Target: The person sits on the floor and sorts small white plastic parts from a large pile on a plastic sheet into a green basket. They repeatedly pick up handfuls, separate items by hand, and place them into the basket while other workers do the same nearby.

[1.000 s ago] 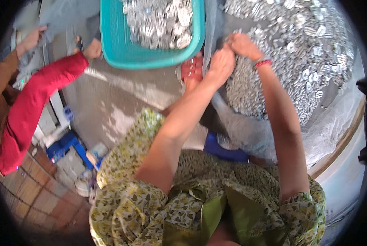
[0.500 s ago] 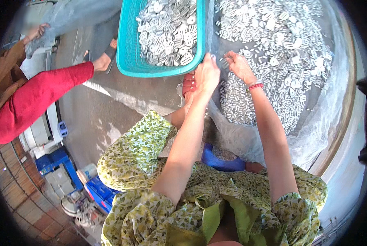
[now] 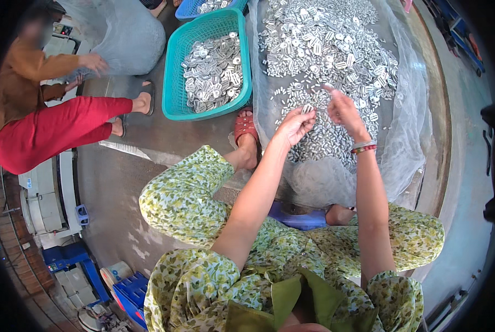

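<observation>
Nearest are the wearer's patterned trousers [image 3: 184,196], legs bent outward, with a red sandal [image 3: 245,126] on the left foot. Just beyond, the near edge of a translucent mesh sheet [image 3: 320,180] lies bunched beneath the reaching arms. Over it, the left hand [image 3: 295,127] pinches a pale slotted piece [image 3: 307,109] between thumb and fingers. To its right, the right hand [image 3: 344,114] hangs apart from it, its index finger stretched toward the far side; whether anything sits in its curled fingers I cannot tell. Small silvery pellets [image 3: 324,141] lie heaped under and around the hands, while flat metal pieces [image 3: 364,72] spread thickly farther off and to the right, with pellets among them.

The step in hand looks like picking flat pieces out from the pellets. From here, a next move would call for a steady pinch on the left and a narrow fingertip grasp on the right.

To the left, beyond the sandal, a teal basket [image 3: 203,115] holds more such flat pieces. Farther left, a co-worker's hand [image 3: 94,62] is beside a mesh bundle [image 3: 134,47]; a blue basket [image 3: 191,13] stands beyond the teal one.
</observation>
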`<state>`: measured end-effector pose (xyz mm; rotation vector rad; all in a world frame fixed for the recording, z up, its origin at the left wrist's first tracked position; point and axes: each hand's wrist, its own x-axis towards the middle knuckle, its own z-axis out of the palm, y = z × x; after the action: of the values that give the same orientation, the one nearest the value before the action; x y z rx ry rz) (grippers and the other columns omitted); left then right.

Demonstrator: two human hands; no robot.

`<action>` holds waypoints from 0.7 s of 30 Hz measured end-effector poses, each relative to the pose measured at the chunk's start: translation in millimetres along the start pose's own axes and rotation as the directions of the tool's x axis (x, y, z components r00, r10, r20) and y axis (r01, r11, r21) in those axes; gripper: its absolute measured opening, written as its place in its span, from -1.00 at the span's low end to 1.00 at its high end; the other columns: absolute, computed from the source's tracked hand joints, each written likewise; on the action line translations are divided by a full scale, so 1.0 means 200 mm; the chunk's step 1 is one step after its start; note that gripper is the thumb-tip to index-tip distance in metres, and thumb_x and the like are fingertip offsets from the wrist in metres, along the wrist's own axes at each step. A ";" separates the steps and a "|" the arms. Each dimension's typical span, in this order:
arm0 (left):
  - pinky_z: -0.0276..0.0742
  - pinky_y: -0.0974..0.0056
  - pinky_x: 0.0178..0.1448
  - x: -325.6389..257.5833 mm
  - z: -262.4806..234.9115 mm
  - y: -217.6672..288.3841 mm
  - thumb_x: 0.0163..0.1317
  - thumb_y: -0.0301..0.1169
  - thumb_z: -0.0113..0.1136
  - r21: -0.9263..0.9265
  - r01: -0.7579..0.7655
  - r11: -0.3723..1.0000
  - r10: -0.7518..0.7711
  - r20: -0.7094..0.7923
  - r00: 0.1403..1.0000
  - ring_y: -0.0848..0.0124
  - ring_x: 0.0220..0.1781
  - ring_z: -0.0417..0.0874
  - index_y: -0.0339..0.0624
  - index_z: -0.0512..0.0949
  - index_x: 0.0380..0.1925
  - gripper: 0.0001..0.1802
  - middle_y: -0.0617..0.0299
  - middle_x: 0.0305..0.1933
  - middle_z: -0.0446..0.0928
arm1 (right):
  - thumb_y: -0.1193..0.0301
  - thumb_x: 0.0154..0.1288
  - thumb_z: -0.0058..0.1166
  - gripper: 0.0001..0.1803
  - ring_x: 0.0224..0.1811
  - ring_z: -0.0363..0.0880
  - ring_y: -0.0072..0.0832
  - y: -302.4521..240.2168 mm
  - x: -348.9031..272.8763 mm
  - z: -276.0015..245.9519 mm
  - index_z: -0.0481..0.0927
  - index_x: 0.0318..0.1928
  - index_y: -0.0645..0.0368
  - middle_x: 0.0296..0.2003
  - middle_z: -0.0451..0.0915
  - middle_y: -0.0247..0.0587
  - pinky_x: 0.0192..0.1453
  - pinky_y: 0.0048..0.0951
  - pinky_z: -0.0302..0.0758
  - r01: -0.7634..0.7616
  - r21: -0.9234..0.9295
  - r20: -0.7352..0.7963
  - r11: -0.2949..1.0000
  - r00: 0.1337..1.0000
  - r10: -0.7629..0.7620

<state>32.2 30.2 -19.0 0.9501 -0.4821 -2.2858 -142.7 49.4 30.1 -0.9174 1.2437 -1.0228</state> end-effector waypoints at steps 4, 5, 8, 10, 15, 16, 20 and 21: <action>0.44 0.50 -0.41 -0.08 0.01 0.35 0.11 -0.51 0.11 0.127 -0.291 0.948 0.300 -0.063 0.952 0.53 -0.45 0.50 -0.28 0.48 -0.37 -0.91 0.26 -0.44 0.50 | 0.21 0.37 -0.24 -0.59 -0.72 0.18 -0.81 0.05 -0.07 -0.29 0.38 0.09 0.19 -0.64 0.34 -0.50 -0.73 -0.76 0.04 0.064 0.104 -0.257 0.993 0.966 -0.035; 0.45 0.50 -0.37 -0.10 0.00 0.46 0.10 -0.50 0.13 0.121 -0.337 0.934 0.348 -0.090 0.933 0.52 -0.42 0.52 -0.27 0.48 -0.33 -0.87 0.25 -0.43 0.51 | 0.23 0.34 -0.19 -0.62 -0.70 0.21 -0.79 0.07 -0.08 -0.39 0.42 0.04 0.19 -0.63 0.36 -0.49 -0.70 -0.76 0.06 0.086 0.105 -0.268 0.991 0.962 -0.055; 0.43 0.44 -0.35 -0.18 0.02 0.66 0.11 -0.45 0.15 0.339 -0.470 0.815 0.544 -0.166 0.823 0.50 -0.41 0.50 -0.20 0.46 -0.27 -0.83 0.30 -0.44 0.47 | 0.31 0.30 -0.14 -0.69 -0.67 0.26 -0.78 0.15 -0.11 -0.59 0.47 -0.03 0.20 -0.62 0.38 -0.47 -0.68 -0.76 0.08 0.099 0.075 -0.366 0.992 0.928 -0.065; 0.42 0.41 -0.34 -0.17 0.00 0.63 0.09 -0.41 0.19 0.550 -0.323 0.770 0.526 -0.260 0.810 0.49 -0.38 0.51 -0.15 0.47 -0.30 -0.82 0.30 -0.41 0.47 | 0.35 0.29 -0.15 -0.71 -0.66 0.26 -0.78 0.19 -0.11 -0.64 0.49 -0.06 0.21 -0.62 0.38 -0.46 -0.68 -0.76 0.09 0.123 0.151 -0.433 0.981 0.900 -0.046; 0.48 0.34 -0.44 0.16 -0.20 0.14 0.02 -0.36 0.27 0.695 -0.037 0.718 0.283 -0.244 0.928 0.46 -0.43 0.52 -0.17 0.46 -0.33 -0.75 0.27 -0.41 0.50 | 0.36 0.28 -0.15 -0.72 -0.66 0.27 -0.76 0.27 -0.11 -0.60 0.51 -0.10 0.22 -0.61 0.39 -0.45 -0.67 -0.73 0.12 0.092 0.223 -0.483 0.971 0.875 0.027; 0.48 0.35 -0.46 0.23 -0.23 0.03 0.01 -0.35 0.29 0.737 -0.033 0.676 0.330 -0.263 0.907 0.47 -0.43 0.52 -0.19 0.45 -0.34 -0.74 0.28 -0.42 0.51 | 0.36 0.28 -0.15 -0.72 -0.66 0.27 -0.75 0.27 -0.10 -0.57 0.51 -0.10 0.23 -0.61 0.38 -0.45 -0.67 -0.73 0.12 0.081 0.220 -0.467 0.972 0.884 0.032; 0.42 0.10 -0.20 0.46 -0.32 -0.37 -0.18 -0.30 0.38 0.993 -0.059 -0.104 0.625 0.112 0.773 0.01 -0.27 0.54 -0.32 0.41 -0.44 -0.59 -0.12 -0.36 0.52 | 0.37 0.28 -0.14 -0.72 -0.65 0.28 -0.74 0.38 -0.10 -0.55 0.51 -0.10 0.23 -0.60 0.38 -0.42 -0.66 -0.72 0.14 0.060 0.200 -0.454 0.978 0.890 0.039; 0.42 0.11 -0.20 0.41 -0.16 -0.34 -0.17 -0.33 0.37 1.000 -0.027 -0.013 0.573 0.030 0.819 0.01 -0.27 0.54 -0.32 0.41 -0.44 -0.62 -0.11 -0.38 0.52 | 0.37 0.28 -0.14 -0.72 -0.65 0.28 -0.74 0.36 -0.12 -0.56 0.50 -0.09 0.24 -0.60 0.39 -0.42 -0.66 -0.72 0.14 0.039 0.208 -0.483 0.977 0.873 0.068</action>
<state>-16.3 23.6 -119.2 1.6323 -2.0339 -0.8902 -247.1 94.1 -43.9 -0.4909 1.5162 -1.4023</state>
